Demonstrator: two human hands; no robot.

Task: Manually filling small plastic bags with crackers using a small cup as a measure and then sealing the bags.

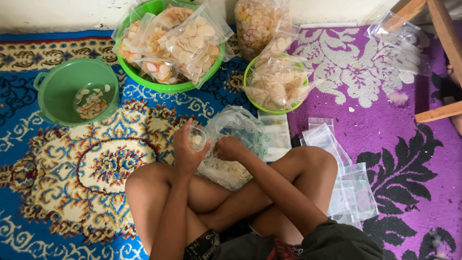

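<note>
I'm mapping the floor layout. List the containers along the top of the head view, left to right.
Small green basin with a few crackers → large green basin heaped with filled bags → green bowl of filled bags → loose clear bags by the wooden frame.

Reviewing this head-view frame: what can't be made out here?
- Right hand fingertips: buried in the big bag of crackers.
- Small bag in the left hand: its fill, too small and partly behind fingers.
- Wooden frame, top right: cut off by the edge.
</note>
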